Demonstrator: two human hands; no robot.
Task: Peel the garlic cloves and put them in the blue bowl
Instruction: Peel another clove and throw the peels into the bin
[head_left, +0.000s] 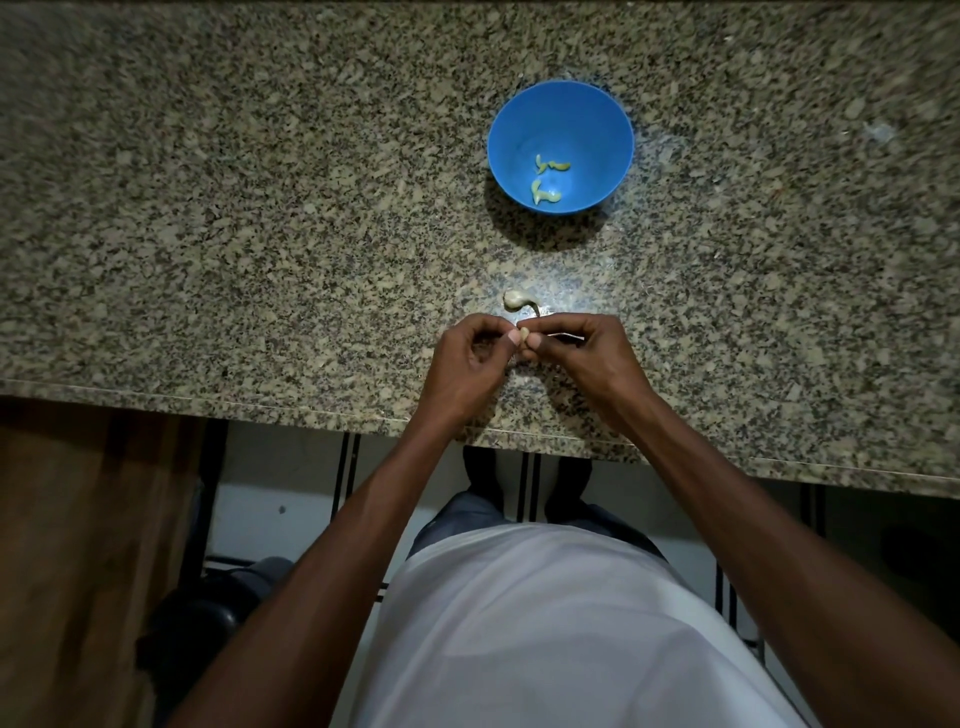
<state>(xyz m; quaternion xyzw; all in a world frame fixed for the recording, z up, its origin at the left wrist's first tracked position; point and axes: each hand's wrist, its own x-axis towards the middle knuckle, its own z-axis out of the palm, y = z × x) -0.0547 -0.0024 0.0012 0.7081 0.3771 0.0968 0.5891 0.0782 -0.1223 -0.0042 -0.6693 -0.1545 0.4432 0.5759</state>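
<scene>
Both hands, left hand (467, 358) and right hand (576, 345), pinch one garlic clove (524, 335) with curled fingers (511, 338), mid-frame over the tabletop (260, 260).

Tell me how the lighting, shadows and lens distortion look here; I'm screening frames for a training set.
Head view: dim overall, corners darkened; a glare patch on the granite counter just beyond the garlic clove pinched by the left hand and right hand; the blue bowl casts a dark shadow toward the person; wide-angle bending curves the counter edge; focus is fairly sharp at centre.
</scene>
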